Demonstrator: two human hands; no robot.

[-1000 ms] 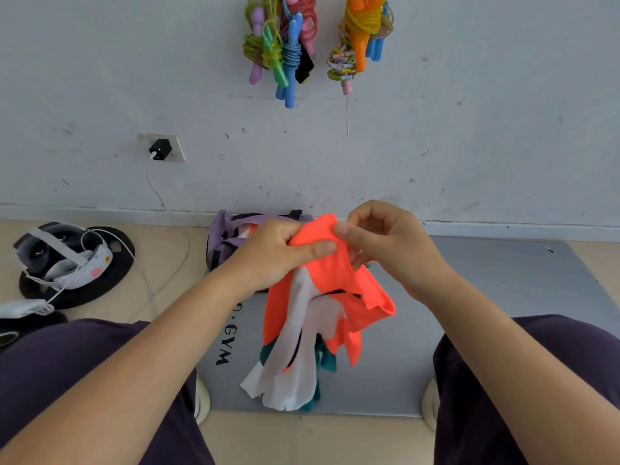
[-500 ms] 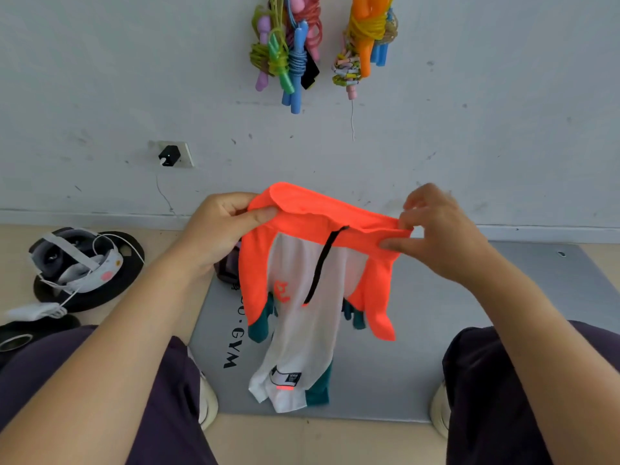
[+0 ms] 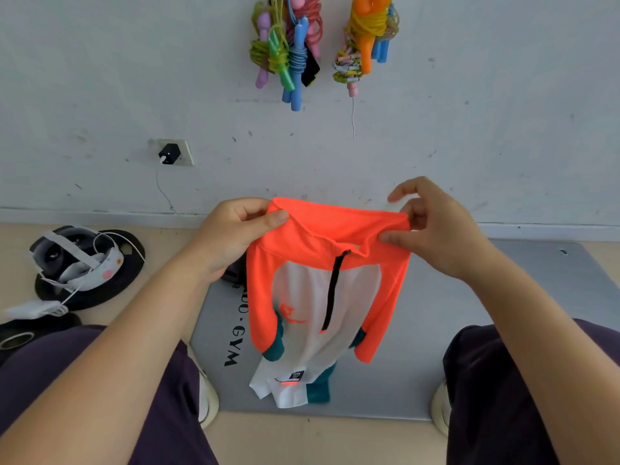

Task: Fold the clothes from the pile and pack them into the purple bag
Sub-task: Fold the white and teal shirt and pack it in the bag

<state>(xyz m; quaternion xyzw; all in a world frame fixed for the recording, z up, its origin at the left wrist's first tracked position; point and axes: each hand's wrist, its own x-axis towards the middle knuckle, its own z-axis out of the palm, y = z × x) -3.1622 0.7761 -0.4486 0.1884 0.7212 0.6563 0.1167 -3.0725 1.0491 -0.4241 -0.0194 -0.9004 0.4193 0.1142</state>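
Orange, white and teal top (image 3: 322, 290) over a grey mat (image 3: 436, 330).

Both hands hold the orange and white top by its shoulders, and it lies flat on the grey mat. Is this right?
Not quite. In the head view the left hand and right hand hold the top up; it hangs above the grey mat, not flat.

The purple bag (image 3: 235, 275) is almost wholly hidden behind the left hand (image 3: 231, 236) and the orange top (image 3: 322, 239). The mat's lettering (image 3: 235, 347) is partly covered. The skipping ropes (image 3: 288, 45) on the wall are cut off by the top edge.
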